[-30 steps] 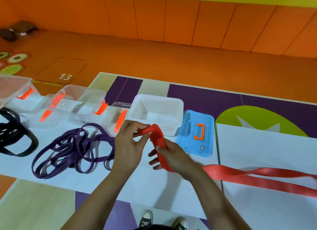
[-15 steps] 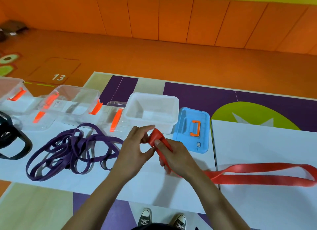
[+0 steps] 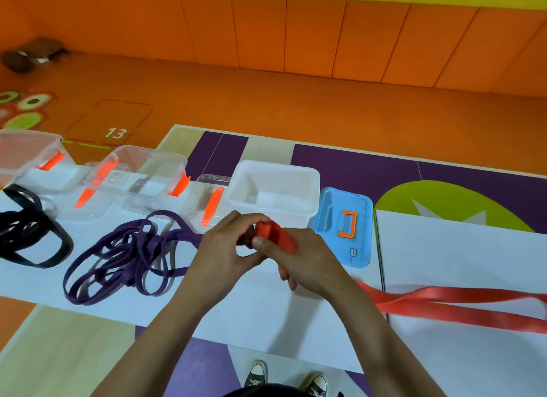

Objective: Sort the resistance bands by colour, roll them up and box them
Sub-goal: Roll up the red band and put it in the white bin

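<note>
Head camera: the red band (image 3: 393, 300) lies with its long axis running left to right across the white table surface (image 3: 458, 254). One end is raised in the hands near the middle of the picture. The free length trails away to the right and leaves the frame at the right edge. There it shows as two flat strands that cross in a twist just right of the right forearm, then spread slightly apart.

The held end is wound into a small tight roll (image 3: 266, 230), which sits above the table just in front of the white box (image 3: 313, 174).

Both forearms reach in from the bottom of the frame and meet at the roll. The left hand (image 3: 222, 254) has its fingers curled and pinches the roll from the left, between the thumb and the fingertips. The right hand (image 3: 307, 263) grips from the right, with its thumb pressed against the near side of the roll and its fingers curled under the strap that leads off it.

The band is a wide, flat, smooth strap, bright red with a slight sheen.

A blue lid (image 3: 328, 219) with an orange handle lies just right of the white box. Left of the hands, a tangle of purple bands (image 3: 118, 260) lies on the table, with black bands (image 3: 32, 234) further left. Clear boxes (image 3: 148, 163) with orange clips stand behind them.
</note>
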